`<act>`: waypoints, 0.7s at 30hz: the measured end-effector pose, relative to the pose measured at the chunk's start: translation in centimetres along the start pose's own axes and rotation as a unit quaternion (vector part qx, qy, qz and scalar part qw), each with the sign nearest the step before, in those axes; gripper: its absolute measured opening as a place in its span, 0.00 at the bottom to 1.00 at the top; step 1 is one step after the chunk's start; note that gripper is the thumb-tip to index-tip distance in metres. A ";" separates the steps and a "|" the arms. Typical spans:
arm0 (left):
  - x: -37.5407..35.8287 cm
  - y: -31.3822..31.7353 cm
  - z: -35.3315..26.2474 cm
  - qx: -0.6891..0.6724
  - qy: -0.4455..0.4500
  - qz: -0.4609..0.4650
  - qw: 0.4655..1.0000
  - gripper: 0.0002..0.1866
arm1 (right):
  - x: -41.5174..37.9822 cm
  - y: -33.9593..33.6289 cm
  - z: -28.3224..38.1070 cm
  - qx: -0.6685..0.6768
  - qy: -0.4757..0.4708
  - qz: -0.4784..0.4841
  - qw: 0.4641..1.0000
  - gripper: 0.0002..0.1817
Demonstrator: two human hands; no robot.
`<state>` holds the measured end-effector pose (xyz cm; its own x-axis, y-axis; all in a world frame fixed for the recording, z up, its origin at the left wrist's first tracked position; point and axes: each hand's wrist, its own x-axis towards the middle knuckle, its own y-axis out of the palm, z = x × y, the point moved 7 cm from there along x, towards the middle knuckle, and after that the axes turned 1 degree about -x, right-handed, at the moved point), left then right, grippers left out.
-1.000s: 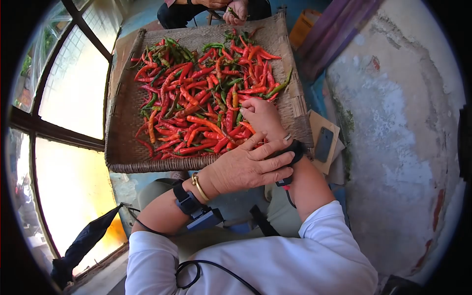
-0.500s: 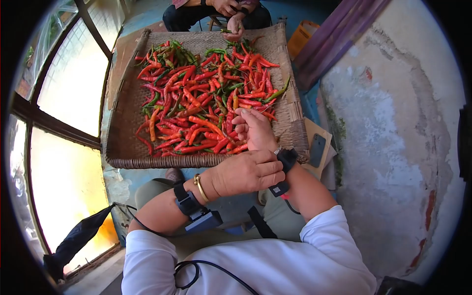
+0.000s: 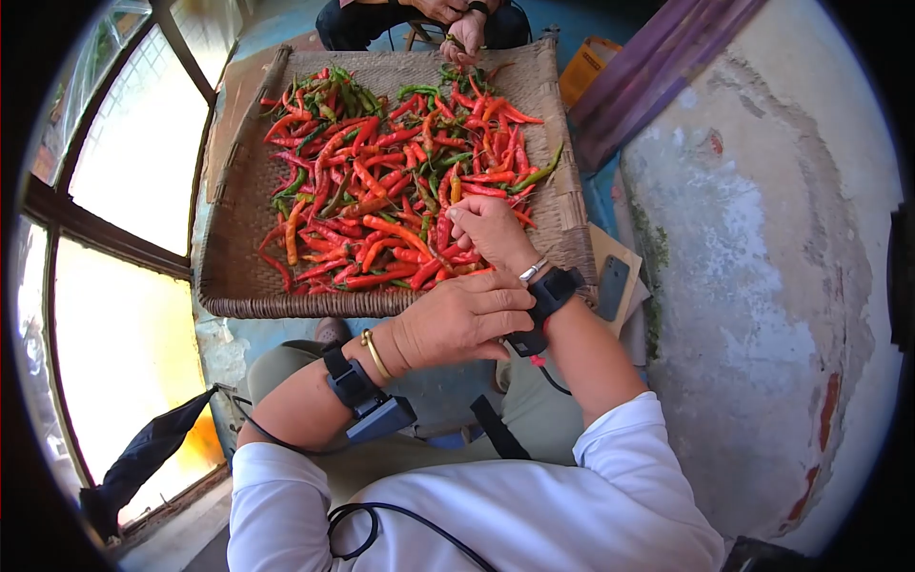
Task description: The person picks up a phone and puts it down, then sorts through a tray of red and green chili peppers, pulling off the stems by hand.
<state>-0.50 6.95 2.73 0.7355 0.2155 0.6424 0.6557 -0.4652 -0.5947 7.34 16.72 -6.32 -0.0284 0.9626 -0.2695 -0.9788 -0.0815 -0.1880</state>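
Note:
My right hand (image 3: 488, 232) hovers over the near right part of the chili peppers (image 3: 381, 205), with its fingers curled in. Nothing shows in them, though the palm side is turned away. A black wrist device (image 3: 551, 294) and a silver bracelet (image 3: 533, 270) sit on that wrist. My left hand (image 3: 467, 319) crosses in front, its fingers stretched against the device and the thumb apart below. A gold bangle (image 3: 373, 353) and another black device (image 3: 355, 381) are on my left forearm. The peppers, mostly red with some green, lie heaped in a woven tray (image 3: 224, 229).
Across the tray sits another person, whose hand (image 3: 464, 36) is at the far edge. A phone (image 3: 613, 288) lies on a board (image 3: 602, 243) to the right, beside a rough wall (image 3: 753, 286). Windows (image 3: 124, 353) line the left side.
My left hand has slid slightly left and loosened from around the right wrist, its thumb now showing. My right hand has turned, its fingers more curled. The other person's hand has moved up slightly.

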 end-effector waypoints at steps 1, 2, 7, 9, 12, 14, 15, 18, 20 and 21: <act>-0.2 -0.2 0.3 0.001 -0.001 -0.001 1.000 0.18 | 0.6 -0.6 -1.1 -0.009 -0.001 -0.006 1.000 0.11; -0.5 -0.8 1.2 -0.016 -0.042 -0.018 0.999 0.17 | 1.1 -1.4 -1.9 -0.012 -0.002 -0.003 1.000 0.11; -3.3 -3.0 7.9 -0.137 -0.318 -0.156 0.925 0.12 | 1.3 -4.9 -1.6 -0.367 -0.016 -0.019 0.930 0.13; -6.6 -2.1 11.7 -0.460 -0.479 -0.329 0.671 0.08 | 1.2 -5.7 -1.7 -0.447 0.016 -0.019 0.894 0.12; -7.9 -1.9 13.0 -0.587 -0.473 -0.396 0.524 0.07 | 1.3 -4.5 -2.5 -0.517 0.033 0.055 0.854 0.13; -8.2 -2.1 13.6 -0.578 -0.463 -0.407 0.535 0.07 | 0.8 -3.2 -2.8 -0.530 0.069 0.094 0.840 0.14; -8.1 -1.9 13.7 -0.578 -0.461 -0.395 0.545 0.07 | 0.8 -2.4 -2.9 -0.550 0.068 0.121 0.823 0.14; -8.0 -1.6 13.9 -0.581 -0.467 -0.376 0.550 0.06 | 1.0 -1.5 -3.6 -0.558 0.046 0.153 0.814 0.16; -8.2 -1.3 14.1 -0.566 -0.479 -0.370 0.560 0.05 | 2.1 -1.9 -3.6 -0.489 -0.033 0.134 0.862 0.15; -8.1 -1.2 13.8 -0.555 -0.488 -0.366 0.566 0.05 | 1.4 -1.9 -2.0 -0.389 0.051 0.147 0.908 0.10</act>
<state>-4.90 17.59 -8.39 0.4358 0.8187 -0.3740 0.7327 -0.0814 0.6757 9.54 17.68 -8.24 -0.2080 0.8436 -0.4951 -0.4912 -0.5278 -0.6929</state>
